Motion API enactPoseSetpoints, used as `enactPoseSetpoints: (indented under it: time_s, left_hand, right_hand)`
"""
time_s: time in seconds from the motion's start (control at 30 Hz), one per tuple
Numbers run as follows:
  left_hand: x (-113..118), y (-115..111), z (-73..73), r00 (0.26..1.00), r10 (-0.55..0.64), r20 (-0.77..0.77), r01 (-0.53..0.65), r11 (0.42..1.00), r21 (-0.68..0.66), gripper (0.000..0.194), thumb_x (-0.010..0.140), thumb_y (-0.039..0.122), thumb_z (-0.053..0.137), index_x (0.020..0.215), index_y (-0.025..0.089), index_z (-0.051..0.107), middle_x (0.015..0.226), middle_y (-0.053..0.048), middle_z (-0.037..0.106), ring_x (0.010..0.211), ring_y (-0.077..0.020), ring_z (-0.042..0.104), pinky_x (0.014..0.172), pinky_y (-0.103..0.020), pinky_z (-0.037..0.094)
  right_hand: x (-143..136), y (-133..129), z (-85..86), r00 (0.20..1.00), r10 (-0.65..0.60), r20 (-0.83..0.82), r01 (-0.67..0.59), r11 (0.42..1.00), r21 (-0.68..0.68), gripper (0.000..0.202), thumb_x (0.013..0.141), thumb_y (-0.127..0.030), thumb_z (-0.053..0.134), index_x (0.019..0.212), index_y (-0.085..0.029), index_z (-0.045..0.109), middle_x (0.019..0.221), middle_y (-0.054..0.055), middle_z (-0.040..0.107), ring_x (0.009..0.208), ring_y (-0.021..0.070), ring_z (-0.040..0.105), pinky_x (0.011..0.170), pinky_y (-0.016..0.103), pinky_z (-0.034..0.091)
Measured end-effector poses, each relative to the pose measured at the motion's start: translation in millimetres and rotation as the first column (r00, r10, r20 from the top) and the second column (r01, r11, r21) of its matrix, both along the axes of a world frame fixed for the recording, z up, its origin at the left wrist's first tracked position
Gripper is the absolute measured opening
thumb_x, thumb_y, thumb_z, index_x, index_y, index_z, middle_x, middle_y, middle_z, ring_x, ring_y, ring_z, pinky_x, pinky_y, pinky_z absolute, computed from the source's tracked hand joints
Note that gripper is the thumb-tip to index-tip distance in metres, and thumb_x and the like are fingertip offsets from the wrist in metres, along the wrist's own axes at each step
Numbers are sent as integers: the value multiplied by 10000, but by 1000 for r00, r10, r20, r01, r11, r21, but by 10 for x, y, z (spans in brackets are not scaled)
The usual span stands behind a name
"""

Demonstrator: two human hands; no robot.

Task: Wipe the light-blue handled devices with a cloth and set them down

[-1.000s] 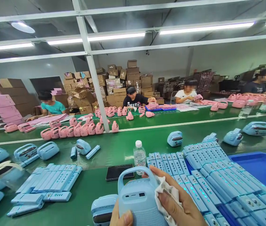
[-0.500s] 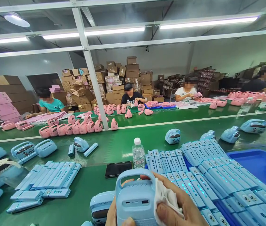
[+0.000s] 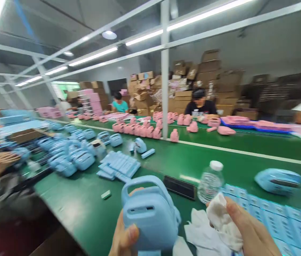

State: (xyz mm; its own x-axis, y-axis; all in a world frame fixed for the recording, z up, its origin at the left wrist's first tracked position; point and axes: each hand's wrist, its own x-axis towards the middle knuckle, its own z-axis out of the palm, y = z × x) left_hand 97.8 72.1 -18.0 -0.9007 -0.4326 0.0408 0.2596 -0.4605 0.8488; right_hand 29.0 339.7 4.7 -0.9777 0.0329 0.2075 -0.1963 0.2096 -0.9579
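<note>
My left hand (image 3: 126,234) grips a light-blue handled case (image 3: 152,222) at the bottom middle, its thumb on the face below the port slots. To the right, my right hand (image 3: 248,224) pinches a crumpled white cloth (image 3: 223,220), apart from the case. More white cloth pieces (image 3: 203,231) lie on the green table under it. Just beyond the cloth stands a clear bottle (image 3: 210,183) with a white cap. A dark phone (image 3: 179,187) lies left of the bottle.
Blue cases (image 3: 82,158) and stacked blue bars (image 3: 119,164) cover the left side. More blue bars (image 3: 273,213) lie at right. Pink cases (image 3: 147,131) line the far belt, where people sit. At far left, a co-worker's hand (image 3: 5,160) is near the blue cases.
The view has swung left. My right hand has moved off the case with the white cloth, while my left hand still holds the case. White cloth pieces and a left-side co-worker have come into view.
</note>
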Motion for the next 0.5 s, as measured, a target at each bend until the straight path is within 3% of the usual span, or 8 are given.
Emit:
enactPoseSetpoints:
  time_s: [0.07, 0.13, 0.17, 0.27, 0.37, 0.43, 0.5]
  left_hand:
    - [141, -447, 6, 978, 207, 34, -209, 977, 47, 876, 607, 639, 874, 1364, 246, 677, 1113, -90, 824, 1178, -429, 706, 961, -505, 622]
    - [276, -832, -19, 922, 382, 56, -385, 922, 36, 831, 645, 571, 877, 1387, 267, 657, 1153, -65, 818, 1232, -410, 674, 977, -476, 621]
    - [332, -986, -47, 896, 439, 64, -442, 897, 27, 816, 651, 540, 881, 1388, 273, 655, 1167, -59, 814, 1247, -407, 664, 981, -468, 620]
    - [438, -1293, -196, 853, 515, 87, -517, 856, 5, 789, 660, 521, 882, 1370, 256, 661, 1180, -74, 804, 1240, -414, 664, 972, -472, 622]
    - [468, -1463, -407, 828, 551, 104, -551, 834, -27, 814, 627, 544, 896, 1338, 224, 662, 1132, -94, 801, 1179, -423, 689, 928, -476, 627]
    - [469, -1563, -558, 808, 579, 109, -574, 815, -78, 824, 598, 539, 904, 1315, 212, 661, 1107, -97, 793, 1138, -426, 699, 882, -464, 629]
    - [476, -1658, -701, 780, 609, 142, -590, 792, -153, 833, 584, 547, 901, 1305, 208, 656, 1136, -101, 778, 1117, -419, 699, 853, -447, 623]
  right_hand:
    - [-300, -449, 178, 960, 264, -96, -240, 949, 206, 501, 1029, -697, 453, 895, -276, 688, 868, 46, 705, 837, 262, 667, 644, 318, 554]
    - [-553, -1036, 306, 829, 546, -120, -446, 775, 448, 503, 1118, -581, 278, 850, -267, 566, 822, 6, 638, 744, 207, 604, 654, 313, 511]
    - [-659, -1335, 320, 777, 619, -115, -485, 706, 516, 495, 1131, -540, 256, 837, -262, 541, 819, -1, 636, 742, 198, 594, 674, 318, 499]
    - [-900, -2077, 153, 653, 757, -34, -547, 502, 670, 389, 1116, -375, 401, 802, -238, 586, 811, 18, 688, 815, 227, 639, 767, 366, 507]
    - [-1014, -2540, -112, 548, 833, 75, -547, 290, 785, 47, 900, -134, 700, 911, -175, 721, 1074, 154, 770, 1070, 383, 676, 937, 545, 513]
    - [-1036, -2802, -230, 481, 870, 109, -543, 198, 816, 229, 863, -51, 710, 1076, -128, 745, 1315, 230, 706, 1230, 440, 628, 1023, 612, 489]
    - [-1037, -3099, -320, 396, 908, 134, -565, 126, 815, 313, 942, -53, 653, 1242, -125, 704, 1446, 205, 640, 1298, 368, 614, 1087, 551, 496]
